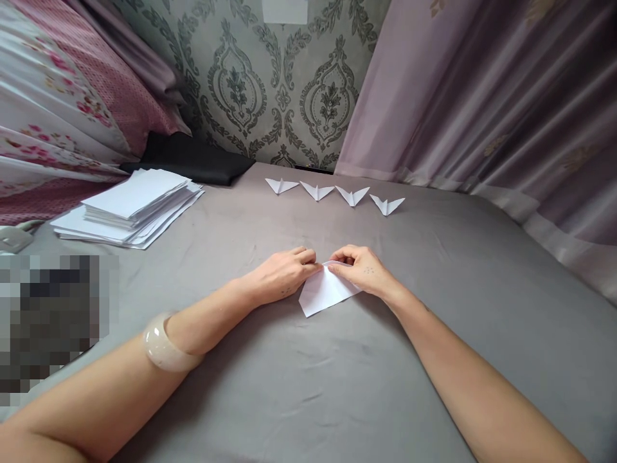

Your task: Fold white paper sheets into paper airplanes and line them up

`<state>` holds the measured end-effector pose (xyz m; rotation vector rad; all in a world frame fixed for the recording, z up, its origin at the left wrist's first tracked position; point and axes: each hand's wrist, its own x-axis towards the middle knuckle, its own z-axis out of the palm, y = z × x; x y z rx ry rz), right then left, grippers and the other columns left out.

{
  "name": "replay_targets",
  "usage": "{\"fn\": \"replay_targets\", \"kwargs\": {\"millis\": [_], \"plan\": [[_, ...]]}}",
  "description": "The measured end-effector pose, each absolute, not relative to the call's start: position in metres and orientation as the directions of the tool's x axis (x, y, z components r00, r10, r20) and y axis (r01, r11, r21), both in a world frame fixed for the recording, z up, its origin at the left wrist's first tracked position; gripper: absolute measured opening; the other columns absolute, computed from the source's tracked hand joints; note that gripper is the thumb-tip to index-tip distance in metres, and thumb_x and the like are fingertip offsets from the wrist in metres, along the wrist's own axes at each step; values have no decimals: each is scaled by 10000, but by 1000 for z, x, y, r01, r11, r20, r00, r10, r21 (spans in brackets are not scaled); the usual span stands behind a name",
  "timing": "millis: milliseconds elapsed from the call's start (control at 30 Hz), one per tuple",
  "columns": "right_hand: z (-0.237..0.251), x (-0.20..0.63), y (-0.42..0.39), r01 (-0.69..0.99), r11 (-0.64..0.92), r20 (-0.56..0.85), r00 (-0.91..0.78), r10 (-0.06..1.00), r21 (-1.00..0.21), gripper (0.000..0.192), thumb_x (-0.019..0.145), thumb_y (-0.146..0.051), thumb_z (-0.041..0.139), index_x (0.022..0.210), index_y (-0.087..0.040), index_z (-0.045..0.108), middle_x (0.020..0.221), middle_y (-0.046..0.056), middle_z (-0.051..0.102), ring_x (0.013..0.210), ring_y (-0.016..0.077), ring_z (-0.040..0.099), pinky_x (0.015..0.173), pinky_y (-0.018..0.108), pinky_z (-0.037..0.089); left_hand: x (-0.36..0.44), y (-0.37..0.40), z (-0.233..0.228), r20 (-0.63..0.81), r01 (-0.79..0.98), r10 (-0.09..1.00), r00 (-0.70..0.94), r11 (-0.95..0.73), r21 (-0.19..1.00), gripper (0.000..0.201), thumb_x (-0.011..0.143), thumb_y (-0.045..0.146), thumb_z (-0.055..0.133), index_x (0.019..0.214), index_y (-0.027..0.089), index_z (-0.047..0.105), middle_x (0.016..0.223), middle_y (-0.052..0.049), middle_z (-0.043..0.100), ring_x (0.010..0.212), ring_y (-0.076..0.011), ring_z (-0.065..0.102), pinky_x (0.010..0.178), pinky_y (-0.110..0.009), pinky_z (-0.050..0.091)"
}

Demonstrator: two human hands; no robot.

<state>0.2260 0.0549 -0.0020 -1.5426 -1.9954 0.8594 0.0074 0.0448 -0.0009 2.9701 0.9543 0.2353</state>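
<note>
A partly folded sheet of white paper point(326, 290) lies over the grey cloth in front of me, its lower left corner cut across at an angle. My left hand point(288, 270) pinches its upper left edge with curled fingers. On the other side my right hand point(362, 270) grips the upper right part, thumb on top and fingers curled behind. Both hands hide parts of the top edge, so the fold there is only partly visible. A pale bangle point(166, 347) circles my left forearm.
Several folded paper planes point(317, 191) stand in a row towards the wall. At left is a stack of white paper point(132, 206), with a black cloth point(193, 157) behind it. Curtains point(457, 96) border the grey-covered surface point(289, 399). A pixelated patch covers the lower left.
</note>
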Motion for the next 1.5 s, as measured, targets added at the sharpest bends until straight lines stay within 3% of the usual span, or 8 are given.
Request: {"fn": "replay_targets", "kwargs": {"millis": [400, 600, 900, 1133, 1500], "plan": [[2, 224, 51, 677, 141, -40, -244, 969, -722, 194, 727, -361, 630, 804, -201, 707, 832, 21, 648, 710, 143, 540, 643, 269, 409, 7, 45, 0, 124, 572, 571, 812, -820, 26, 400, 926, 89, 342, 1258, 175, 548, 1039, -94, 577, 868, -185, 513, 660, -263, 441], [2, 228, 51, 639, 283, 43, -364, 930, -715, 147, 785, -299, 601, 780, -209, 717, 835, 9, 625, 726, 128, 542, 661, 264, 406, 7, 45, 1, 124, 585, 589, 799, -808, 64, 404, 943, 104, 327, 1278, 191, 538, 1045, -96, 570, 885, -183, 517, 669, -257, 438], [12, 228, 45, 715, 536, 144, -534, 833, -450, 187, 878, -186, 558, 874, -252, 733, 862, 5, 636, 858, 150, 533, 832, 322, 359, 8, 45, 0, 132, 606, 615, 777, -788, 110, 372, 986, 191, 314, 1265, 207, 560, 1033, -93, 570, 861, -179, 520, 668, -258, 428], [18, 226, 41, 750, 586, 112, -583, 805, -306, 248, 909, -144, 509, 884, -233, 738, 839, 15, 604, 806, 149, 484, 770, 301, 338, 8, 44, 4, 126, 608, 625, 770, -780, 149, 368, 989, 191, 318, 1248, 206, 579, 1020, -80, 583, 855, -169, 525, 632, -244, 403], [24, 221, 34, 761, 622, 109, -613, 782, -184, 289, 910, -92, 487, 821, -213, 733, 820, 20, 585, 761, 138, 444, 723, 282, 301, 8, 45, 3, 138, 603, 627, 766, -777, 181, 366, 1003, 226, 297, 1206, 204, 601, 1030, -71, 610, 888, -165, 542, 658, -242, 413]]}}
